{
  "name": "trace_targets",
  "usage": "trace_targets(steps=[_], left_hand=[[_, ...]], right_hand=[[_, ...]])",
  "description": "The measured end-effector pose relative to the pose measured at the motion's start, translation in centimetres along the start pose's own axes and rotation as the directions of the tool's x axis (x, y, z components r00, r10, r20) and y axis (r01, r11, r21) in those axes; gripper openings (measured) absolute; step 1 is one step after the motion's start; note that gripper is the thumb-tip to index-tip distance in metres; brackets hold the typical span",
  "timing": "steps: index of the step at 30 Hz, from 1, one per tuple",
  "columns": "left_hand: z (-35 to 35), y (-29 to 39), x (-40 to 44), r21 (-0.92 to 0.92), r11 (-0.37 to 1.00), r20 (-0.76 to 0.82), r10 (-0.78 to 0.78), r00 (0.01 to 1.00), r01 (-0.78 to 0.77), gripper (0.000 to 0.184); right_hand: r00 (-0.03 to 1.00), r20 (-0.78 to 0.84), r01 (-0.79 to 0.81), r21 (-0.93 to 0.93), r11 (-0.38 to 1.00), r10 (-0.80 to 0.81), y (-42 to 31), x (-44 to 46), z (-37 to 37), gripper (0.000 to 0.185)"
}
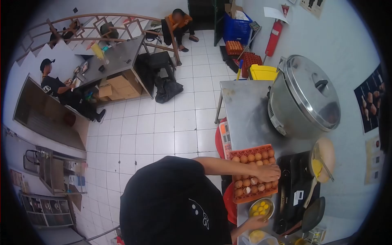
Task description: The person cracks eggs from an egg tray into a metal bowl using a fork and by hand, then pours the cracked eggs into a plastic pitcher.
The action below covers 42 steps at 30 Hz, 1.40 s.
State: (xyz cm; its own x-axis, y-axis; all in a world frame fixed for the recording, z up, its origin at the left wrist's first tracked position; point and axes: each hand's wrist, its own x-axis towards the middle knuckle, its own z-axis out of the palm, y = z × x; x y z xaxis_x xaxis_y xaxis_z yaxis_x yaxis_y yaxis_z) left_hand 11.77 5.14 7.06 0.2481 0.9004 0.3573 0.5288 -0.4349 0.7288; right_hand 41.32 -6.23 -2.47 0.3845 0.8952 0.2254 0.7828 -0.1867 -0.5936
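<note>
An orange egg tray with several brown eggs lies on the metal counter; a few cracked shells sit in its near rows. My left hand reaches across the tray, its fingers curled down over the eggs at the far edge. Whatever those fingers hold is hidden. Below the tray, a metal bowl contains several yolks. At the bowl's lower rim is my right hand, its fingers closed against the edge. Beside that hand stands a clear container of yellowish content, partly cut off by the frame.
A black gas stove adjoins the tray. Beyond it are a pan and a pale bowl with a utensil. A large lidded pot occupies the counter's far end. Across the tiled floor, a person sits by another table.
</note>
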Motion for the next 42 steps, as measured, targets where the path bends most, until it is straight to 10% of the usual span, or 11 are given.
trace_targets(steps=[4, 8, 10, 14, 19, 28, 33, 34, 36, 37, 42], left_hand=[[-3.8, 1.6, -4.8, -0.177, 0.983, -0.033, -0.059, 0.998, 0.053, 0.035], [-6.7, 1.4, -9.1, -0.383, 0.886, -0.019, -0.289, 0.957, 0.260, 0.036], [-7.5, 0.9, -10.0, -0.429, 0.821, 0.037, -0.401, 0.915, 0.377, 0.035], [-8.3, 0.7, -10.4, -0.499, 0.769, 0.018, -0.453, 0.892, 0.400, 0.033], [-9.5, 2.3, -10.1, -0.489, 0.816, -0.044, -0.377, 0.925, 0.309, 0.031], [-11.0, 0.6, -10.5, -0.552, 0.785, -0.044, -0.364, 0.930, 0.281, 0.031], [-6.8, -6.8, -11.9, -0.203, 0.979, -0.196, -0.065, 0.979, 0.024, 0.024], [-8.0, -5.8, -11.8, -0.239, 0.954, -0.075, -0.205, 0.976, 0.182, 0.028], [-8.5, -7.8, -12.2, -0.375, 0.898, 0.044, -0.233, 0.971, 0.233, 0.041], [-10.8, -0.8, -10.1, -0.540, 0.615, 0.194, -0.573, 0.796, 0.574, 0.036], [-8.2, -2.8, -10.9, -0.501, 0.728, 0.154, -0.458, 0.875, 0.469, 0.045]], right_hand=[[0.970, 0.025, -0.240, -0.039, 0.970, 0.241, 2.0, -6.1, -2.3, 0.070], [0.959, -0.273, 0.039, -0.121, 0.992, -0.071, 13.5, -6.3, 5.0, 0.072], [0.754, 0.351, -0.657, 0.382, 0.649, 0.556, 3.8, -5.5, 1.2, 0.061], [0.834, 0.333, -0.551, 0.497, 0.671, 0.439, 5.0, -4.7, 3.0, 0.055], [0.680, 0.440, -0.718, 0.563, 0.410, 0.586, 5.2, -3.1, 3.5, 0.036], [0.794, 0.329, -0.585, 0.638, 0.500, 0.511, 2.4, -3.1, 1.2, 0.024], [0.726, 0.432, -0.657, 0.667, 0.352, 0.536, 4.9, -4.3, -5.0, 0.018], [0.715, 0.606, -0.697, 0.653, 0.296, 0.347, 3.7, -4.1, -8.1, 0.022], [0.831, 0.385, -0.531, 0.765, 0.365, 0.400, -2.7, -3.2, -11.3, 0.029], [0.782, 0.345, -0.584, 0.698, 0.416, 0.519, -3.6, -2.9, -14.0, 0.027], [0.750, 0.231, -0.576, 0.689, 0.440, 0.619, -5.9, -3.8, -25.0, 0.029]])
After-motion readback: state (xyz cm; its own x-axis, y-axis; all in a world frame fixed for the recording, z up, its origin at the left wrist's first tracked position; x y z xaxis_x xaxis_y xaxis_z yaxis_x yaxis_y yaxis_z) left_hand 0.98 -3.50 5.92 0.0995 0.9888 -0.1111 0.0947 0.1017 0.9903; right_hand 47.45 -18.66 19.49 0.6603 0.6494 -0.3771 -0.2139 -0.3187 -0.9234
